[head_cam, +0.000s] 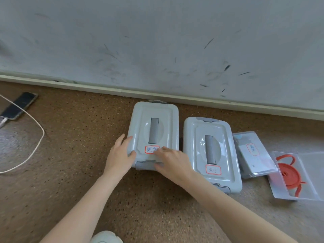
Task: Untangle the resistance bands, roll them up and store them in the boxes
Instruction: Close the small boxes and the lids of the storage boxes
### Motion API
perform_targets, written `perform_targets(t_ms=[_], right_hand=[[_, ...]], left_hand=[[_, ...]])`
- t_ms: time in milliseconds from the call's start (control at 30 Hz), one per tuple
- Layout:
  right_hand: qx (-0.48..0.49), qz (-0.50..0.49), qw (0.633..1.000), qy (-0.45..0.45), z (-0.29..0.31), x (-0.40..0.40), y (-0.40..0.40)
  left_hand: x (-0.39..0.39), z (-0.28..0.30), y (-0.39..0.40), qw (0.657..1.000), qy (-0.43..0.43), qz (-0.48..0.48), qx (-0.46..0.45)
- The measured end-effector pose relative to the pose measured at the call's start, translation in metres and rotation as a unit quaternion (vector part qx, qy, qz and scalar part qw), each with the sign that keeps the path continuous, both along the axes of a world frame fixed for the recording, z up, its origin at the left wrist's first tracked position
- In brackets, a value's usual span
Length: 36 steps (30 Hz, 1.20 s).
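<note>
Two closed grey lidded boxes stand side by side on the brown floor by the wall. My left hand (pixel 121 155) rests on the near left corner of the left box (pixel 154 111), fingers spread over its lid edge. My right hand (pixel 172 163) lies on the same box's near edge, thumb at the front latch and fingers over the red-framed label. The second box (pixel 213 130) sits just to the right, untouched, with its own label. Further right, a rolled red resistance band (pixel 287 174) lies in an open clear tray (pixel 280 193).
A clear flat box (pixel 254 151) with a label leans between the second grey box and the tray. A phone (pixel 19 106) with a white charging cable (pixel 37 130) lies at far left. The wall's skirting (pixel 122 92) runs behind the boxes. My shoe (pixel 106 237) shows at the bottom.
</note>
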State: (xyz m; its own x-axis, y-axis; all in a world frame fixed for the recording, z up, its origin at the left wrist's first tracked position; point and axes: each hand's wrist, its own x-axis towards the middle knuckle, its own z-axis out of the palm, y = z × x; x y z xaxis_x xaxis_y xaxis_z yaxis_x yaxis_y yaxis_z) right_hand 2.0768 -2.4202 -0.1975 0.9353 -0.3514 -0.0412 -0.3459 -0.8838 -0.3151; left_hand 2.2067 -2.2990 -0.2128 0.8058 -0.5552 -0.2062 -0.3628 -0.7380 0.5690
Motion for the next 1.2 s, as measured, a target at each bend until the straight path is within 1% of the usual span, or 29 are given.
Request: perform_targets(t_ms=[67,167,200,267,333,400,467,567,633,700,767,867,933,1000,1100,1133,1200], right_hand=[[0.063,-0.052,0.996,-0.02,0.012,0.019,-0.019],[0.075,-0.095,0.991,-0.049,0.023,0.054,-0.058],[0.075,-0.1,0.991,-0.038,0.023,0.065,-0.071],[0.067,-0.107,0.992,0.015,0.015,0.084,-0.096],[0.066,-0.129,0.988,0.058,0.005,0.097,-0.115],[0.086,-0.158,0.981,0.065,-0.005,0.107,-0.13],[0.137,-0.186,0.972,0.051,-0.015,0.119,-0.141],[0.244,-0.222,0.944,0.015,-0.025,0.133,-0.15],[0.324,-0.254,0.911,-0.024,-0.028,0.136,-0.152],[0.371,-0.269,0.888,-0.038,-0.03,0.138,-0.153],[0.377,-0.276,0.884,-0.017,-0.03,0.14,-0.154],[0.324,-0.288,0.901,0.033,-0.027,0.143,-0.154],[0.35,-0.294,0.889,0.004,-0.027,0.139,-0.153],[0.394,-0.302,0.866,-0.058,-0.029,0.134,-0.153],[0.417,-0.309,0.844,-0.137,-0.033,0.13,-0.151],[0.427,-0.302,0.84,-0.142,-0.033,0.13,-0.151],[0.447,-0.279,0.841,-0.123,-0.033,0.132,-0.149]], left_hand=[[0.004,0.001,-0.017,0.996,-0.067,-0.049,0.031],[0.01,-0.001,-0.046,0.982,-0.117,-0.141,0.047],[0.013,-0.003,-0.055,0.977,-0.127,-0.161,0.051],[0.015,-0.01,-0.067,0.969,-0.148,-0.185,0.064],[0.014,-0.019,-0.071,0.954,-0.187,-0.21,0.103],[0.011,-0.029,-0.07,0.939,-0.24,-0.215,0.123],[0.01,-0.035,-0.067,0.933,-0.271,-0.207,0.115],[0.009,-0.037,-0.068,0.935,-0.268,-0.208,0.101],[0.01,-0.038,-0.069,0.934,-0.271,-0.21,0.1],[0.01,-0.038,-0.068,0.933,-0.272,-0.208,0.107],[0.009,-0.038,-0.067,0.933,-0.277,-0.204,0.105],[0.01,-0.038,-0.067,0.936,-0.272,-0.203,0.097],[0.01,-0.038,-0.066,0.938,-0.268,-0.201,0.087],[0.01,-0.038,-0.066,0.939,-0.267,-0.2,0.081],[0.009,-0.038,-0.067,0.939,-0.267,-0.198,0.081],[0.009,-0.038,-0.067,0.939,-0.268,-0.199,0.082],[0.01,-0.039,-0.068,0.938,-0.271,-0.2,0.083]])
